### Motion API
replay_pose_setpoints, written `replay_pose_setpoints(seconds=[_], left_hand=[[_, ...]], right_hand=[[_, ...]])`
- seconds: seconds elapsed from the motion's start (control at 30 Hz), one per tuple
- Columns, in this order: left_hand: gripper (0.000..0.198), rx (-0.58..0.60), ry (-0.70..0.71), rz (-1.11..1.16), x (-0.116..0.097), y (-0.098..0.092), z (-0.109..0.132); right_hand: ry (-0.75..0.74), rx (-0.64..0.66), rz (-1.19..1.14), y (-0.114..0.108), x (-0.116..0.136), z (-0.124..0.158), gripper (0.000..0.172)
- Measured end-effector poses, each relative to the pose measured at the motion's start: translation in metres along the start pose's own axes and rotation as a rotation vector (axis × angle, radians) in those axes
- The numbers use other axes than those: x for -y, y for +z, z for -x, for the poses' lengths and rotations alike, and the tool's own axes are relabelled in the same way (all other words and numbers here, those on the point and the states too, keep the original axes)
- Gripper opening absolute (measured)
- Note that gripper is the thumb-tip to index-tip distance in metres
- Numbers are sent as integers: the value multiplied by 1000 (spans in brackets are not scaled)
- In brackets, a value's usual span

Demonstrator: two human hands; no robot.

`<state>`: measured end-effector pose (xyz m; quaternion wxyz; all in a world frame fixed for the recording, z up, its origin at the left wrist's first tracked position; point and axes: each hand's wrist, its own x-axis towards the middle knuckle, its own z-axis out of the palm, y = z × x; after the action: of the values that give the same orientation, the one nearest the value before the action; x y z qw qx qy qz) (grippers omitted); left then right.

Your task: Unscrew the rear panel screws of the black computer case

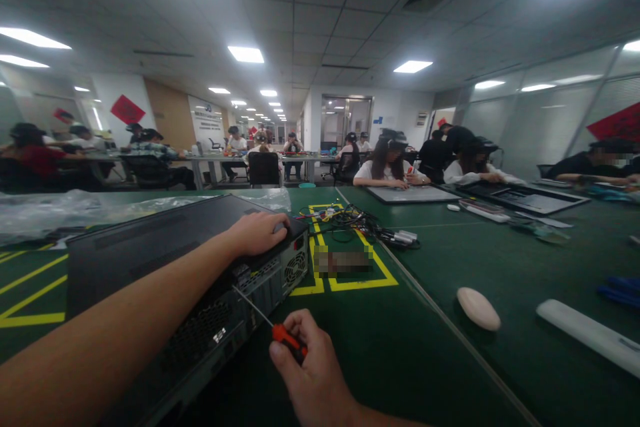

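Observation:
A black desktop computer case (165,230) lies on its side on the green table, its metal rear panel with a round fan grille (296,268) turned toward me. My left hand (255,233) rests on the top of the case near its right corner, palm down, thumb apart from the fingers; the fingertips are partly hidden. In my right hand (315,360) is a red-and-black screwdriver (287,340), gripped by its handle. Its thin shaft points up and left, with the tip at the rear panel's edge, below my left forearm. Whether it touches a screw I cannot tell.
Behind the case lies a tangle of cables (353,220). Yellow tape (365,285) marks the table, and clear plastic wrap (45,213) lies at left. A pale oval object (479,309) and a long white object (590,333) lie at right. Several people work at tables beyond.

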<state>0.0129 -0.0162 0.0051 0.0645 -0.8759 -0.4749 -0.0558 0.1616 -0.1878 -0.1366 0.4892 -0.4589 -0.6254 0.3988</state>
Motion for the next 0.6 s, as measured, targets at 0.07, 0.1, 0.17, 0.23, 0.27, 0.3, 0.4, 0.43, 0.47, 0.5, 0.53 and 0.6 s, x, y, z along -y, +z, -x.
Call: replay_pose_setpoints(seconds=[0.07, 0.1, 0.17, 0.23, 0.27, 0.3, 0.4, 0.43, 0.47, 0.5, 0.53, 0.6], left_hand=[[47, 1, 2, 3, 1, 1, -1], [46, 0, 4, 3, 2, 2, -1], [46, -5, 11, -4, 3, 3, -2], [46, -6, 14, -12, 3, 3, -2], [46, -4, 11, -15, 3, 3, -2], [46, 1, 7, -15, 3, 3, -2], [47, 12, -1, -2, 2, 3, -2], [47, 11, 0, 0, 2, 2, -2], [47, 10, 0, 0, 2, 2, -2], [47, 8, 1, -3, 2, 2, -2], [47, 7, 1, -7, 2, 2, -2], [47, 6, 1, -15, 1, 1, -2]], right_hand=[[11, 0, 6, 0, 2, 1, 11], [13, -2, 10, 0, 3, 1, 11], [11, -5, 15, 0, 4, 1, 10], [10, -10, 21, 0, 4, 2, 10], [12, -13, 25, 0, 5, 2, 10], [15, -14, 30, 0, 5, 2, 10], [13, -19, 41, -1, 5, 1, 10], [11, -18, 43, -1, 5, 1, 10], [10, -18, 44, -1, 5, 1, 10], [11, -18, 43, -1, 5, 1, 10], [15, -17, 43, -1, 5, 1, 10], [17, -13, 36, -2, 6, 1, 9]])
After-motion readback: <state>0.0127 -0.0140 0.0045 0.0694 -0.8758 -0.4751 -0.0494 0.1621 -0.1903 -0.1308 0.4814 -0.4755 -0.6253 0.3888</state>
